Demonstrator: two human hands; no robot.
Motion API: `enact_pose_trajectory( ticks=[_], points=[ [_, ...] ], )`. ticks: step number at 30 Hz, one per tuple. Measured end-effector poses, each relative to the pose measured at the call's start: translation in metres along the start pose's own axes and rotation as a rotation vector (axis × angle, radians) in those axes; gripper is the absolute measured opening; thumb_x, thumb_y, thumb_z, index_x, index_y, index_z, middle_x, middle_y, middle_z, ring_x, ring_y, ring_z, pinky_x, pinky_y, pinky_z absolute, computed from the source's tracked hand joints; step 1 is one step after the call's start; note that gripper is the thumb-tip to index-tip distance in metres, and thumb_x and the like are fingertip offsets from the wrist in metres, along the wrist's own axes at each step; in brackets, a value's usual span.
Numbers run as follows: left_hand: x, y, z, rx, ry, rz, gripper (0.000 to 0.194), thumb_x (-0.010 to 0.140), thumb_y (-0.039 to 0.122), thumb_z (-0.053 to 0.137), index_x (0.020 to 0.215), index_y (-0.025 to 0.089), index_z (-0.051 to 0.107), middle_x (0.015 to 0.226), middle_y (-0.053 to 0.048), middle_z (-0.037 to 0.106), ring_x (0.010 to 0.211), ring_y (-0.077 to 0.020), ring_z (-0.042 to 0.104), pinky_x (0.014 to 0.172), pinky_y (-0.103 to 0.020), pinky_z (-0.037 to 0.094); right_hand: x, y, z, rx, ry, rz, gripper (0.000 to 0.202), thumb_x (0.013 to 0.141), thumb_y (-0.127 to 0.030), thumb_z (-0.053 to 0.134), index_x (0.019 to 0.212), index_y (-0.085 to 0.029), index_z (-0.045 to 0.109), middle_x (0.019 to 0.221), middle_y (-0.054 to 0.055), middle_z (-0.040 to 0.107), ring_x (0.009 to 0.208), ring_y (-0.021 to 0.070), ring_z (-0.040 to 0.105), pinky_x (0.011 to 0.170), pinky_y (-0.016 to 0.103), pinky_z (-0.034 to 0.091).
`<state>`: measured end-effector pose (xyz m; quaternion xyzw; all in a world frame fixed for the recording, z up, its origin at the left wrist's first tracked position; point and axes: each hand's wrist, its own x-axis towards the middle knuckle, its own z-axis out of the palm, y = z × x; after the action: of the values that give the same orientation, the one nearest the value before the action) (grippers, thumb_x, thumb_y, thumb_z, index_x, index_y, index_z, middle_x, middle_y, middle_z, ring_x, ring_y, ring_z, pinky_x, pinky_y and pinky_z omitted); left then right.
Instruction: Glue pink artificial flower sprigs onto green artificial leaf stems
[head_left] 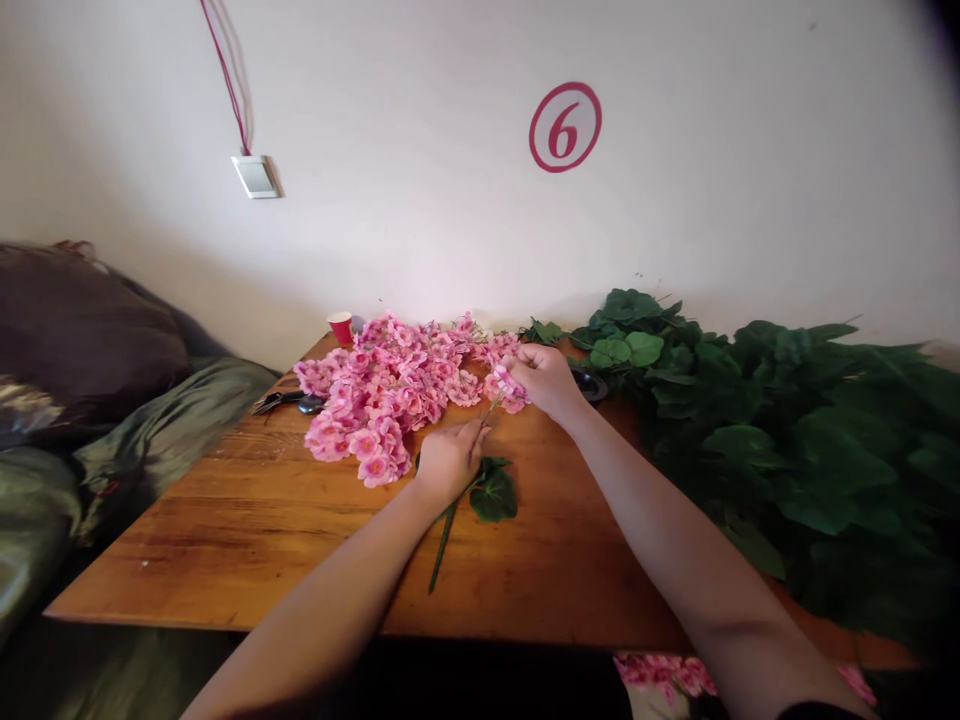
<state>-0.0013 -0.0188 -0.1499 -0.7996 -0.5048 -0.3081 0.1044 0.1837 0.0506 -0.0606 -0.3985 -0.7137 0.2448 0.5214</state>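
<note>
My left hand [452,462] is closed around a green artificial flower stem [442,548], whose lower end slants down toward me over the table. Green leaves [493,494] spread from that stem just right of the hand. Higher up and to the right, my right hand [545,378] pinches a small pink artificial flower [509,387] near the stem's thin upper end. Whether the flower is attached to the stem I cannot tell. A large heap of pink artificial flowers [397,385] lies just beyond and left of my hands.
A big pile of green leaves [817,450] covers the right side of the wooden table [247,540]. A red paper cup [340,328] stands at the back left, with a dark tool [277,402] near the left edge. Dark sacks [82,330] sit left of the table.
</note>
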Motion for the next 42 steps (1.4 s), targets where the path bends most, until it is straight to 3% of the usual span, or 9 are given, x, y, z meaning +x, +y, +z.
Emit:
enact_pose_trajectory(
  ticks=[7,16,42],
  points=[
    [0.0011,0.002,-0.0018,-0.005,-0.02,-0.015,0.036,0.104,0.033,0.037,0.093,0.017,0.068,0.074,-0.006,0.071,0.069,-0.0165,0.067,0.062,-0.025,0.042,-0.0016,-0.0024,0.0007,-0.065,0.003,-0.01,0.04,0.081,-0.03,0.058,0.058,-0.021,0.026,0.052,-0.005,0.028,0.051,0.0095,0.029,0.05,0.025,0.022],
    [-0.0016,0.0,0.0001,-0.042,0.01,0.003,0.03,0.104,0.032,0.04,0.103,0.018,0.066,0.086,-0.006,0.075,0.075,-0.0173,0.07,0.066,-0.026,0.046,-0.0002,0.0018,0.0028,-0.071,0.029,0.024,0.038,0.079,-0.028,0.058,0.057,-0.021,0.028,0.052,-0.006,0.028,0.051,0.0095,0.029,0.051,0.026,0.021],
    [-0.0012,0.0031,-0.0033,-0.024,-0.005,0.002,0.034,0.104,0.032,0.039,0.099,0.017,0.068,0.076,-0.006,0.072,0.069,-0.0174,0.068,0.061,-0.027,0.044,-0.0002,0.0005,0.0008,-0.026,0.026,0.083,0.039,0.081,-0.033,0.059,0.058,-0.021,0.03,0.053,-0.005,0.029,0.052,0.0095,0.029,0.05,0.025,0.022]
  ],
)
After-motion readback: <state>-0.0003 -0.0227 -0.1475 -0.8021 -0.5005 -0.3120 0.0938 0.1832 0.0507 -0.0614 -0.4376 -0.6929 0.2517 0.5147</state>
